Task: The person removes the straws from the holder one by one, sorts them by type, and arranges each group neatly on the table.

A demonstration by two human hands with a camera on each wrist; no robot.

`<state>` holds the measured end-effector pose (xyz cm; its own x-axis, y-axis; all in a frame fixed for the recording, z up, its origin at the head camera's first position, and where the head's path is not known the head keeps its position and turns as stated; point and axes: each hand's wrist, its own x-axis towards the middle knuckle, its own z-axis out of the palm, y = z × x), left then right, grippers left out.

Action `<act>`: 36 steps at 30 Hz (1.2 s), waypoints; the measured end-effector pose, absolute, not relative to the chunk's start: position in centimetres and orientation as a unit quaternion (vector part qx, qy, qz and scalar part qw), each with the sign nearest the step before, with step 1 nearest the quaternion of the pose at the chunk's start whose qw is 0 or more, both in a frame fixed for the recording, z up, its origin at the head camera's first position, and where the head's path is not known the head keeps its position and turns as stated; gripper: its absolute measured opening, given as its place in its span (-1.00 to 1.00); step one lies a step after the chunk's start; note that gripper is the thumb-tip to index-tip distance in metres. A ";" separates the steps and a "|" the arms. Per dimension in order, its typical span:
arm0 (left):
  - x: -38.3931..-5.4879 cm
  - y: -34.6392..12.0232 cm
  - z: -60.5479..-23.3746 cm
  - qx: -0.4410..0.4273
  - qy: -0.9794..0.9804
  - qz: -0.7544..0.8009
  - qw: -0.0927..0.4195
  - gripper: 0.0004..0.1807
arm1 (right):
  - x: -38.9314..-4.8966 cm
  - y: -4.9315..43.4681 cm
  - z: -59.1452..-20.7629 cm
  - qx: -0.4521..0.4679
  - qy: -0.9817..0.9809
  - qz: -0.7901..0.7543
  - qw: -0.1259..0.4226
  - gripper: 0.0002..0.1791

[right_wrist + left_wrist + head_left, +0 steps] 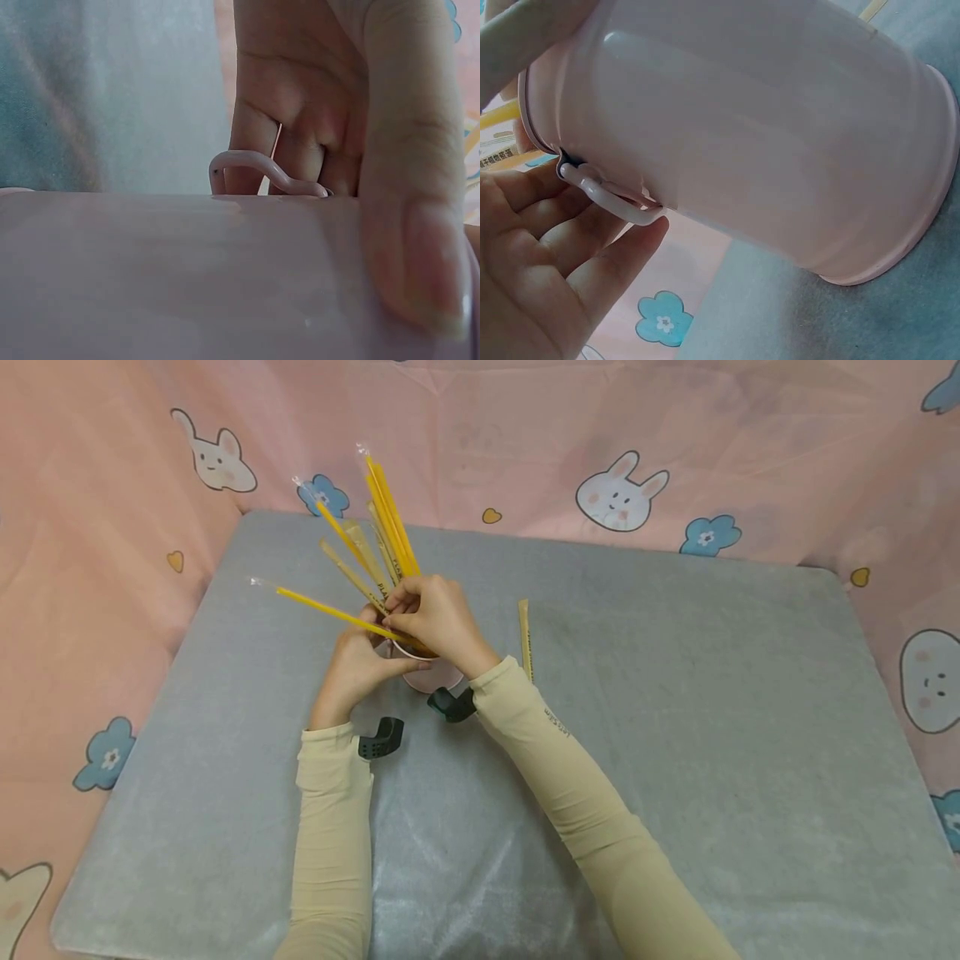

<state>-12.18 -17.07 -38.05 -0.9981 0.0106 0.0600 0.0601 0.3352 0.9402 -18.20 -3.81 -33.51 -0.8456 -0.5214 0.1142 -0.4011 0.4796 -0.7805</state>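
Note:
A pale pink metal bucket [435, 680] stands between the hands, with a small looped ear [619, 208] on its side. My left hand [356, 667] grips it near the rim; the thumb lies across the front and the fingers reach round the side by the ear. Over the bucket's mouth, my right hand [444, 620] pinches a slim paper-wrapped straw [345, 568] between thumb and index finger. Yellow straws [392, 514] in clear wrappers fan up out of the bucket, among other paper-wrapped ones. One yellow straw [322, 605] leans far left, passing under the right thumb. The straws' lower ends are hidden.
A single paper-wrapped stick [525, 631] lies on the grey cloth-covered table [712, 735], right of the bucket, partly behind the right sleeve [592, 810]. Black wrist mounts [381, 739] jut inward from both wrists. A pink printed curtain [495, 435] borders the table.

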 end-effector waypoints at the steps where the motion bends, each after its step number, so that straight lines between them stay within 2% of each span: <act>1: -12.2 -17.1 -38.0 -0.022 -0.817 -0.575 0.020 -0.32 | -18.2 -3.8 -33.5 -0.271 0.856 -0.434 0.070 -0.91; 7: -12.1 -17.2 -38.1 -0.024 -0.825 -0.564 0.015 -0.30 | -18.3 -3.5 -33.6 -0.274 0.844 -0.456 0.070 -0.90; 13: -12.2 -17.1 -38.4 -0.048 -0.817 -0.572 0.054 -0.19 | -18.3 -2.5 -33.5 -0.264 0.818 -0.508 0.056 -0.88; 18: -12.4 -17.0 -38.6 -0.058 -0.802 -0.591 0.065 -0.17 | -18.4 -1.5 -33.3 -0.260 0.786 -0.560 0.039 -0.87; 27: -12.5 -17.1 -38.6 -0.060 -0.783 -0.617 0.056 -0.16 | -18.7 -0.2 -32.9 -0.258 0.744 -0.615 0.033 -0.84; 36: -12.4 -17.2 -38.3 -0.033 -0.784 -0.620 0.019 -0.10 | -18.6 1.5 -31.9 -0.262 0.696 -0.668 0.020 -0.84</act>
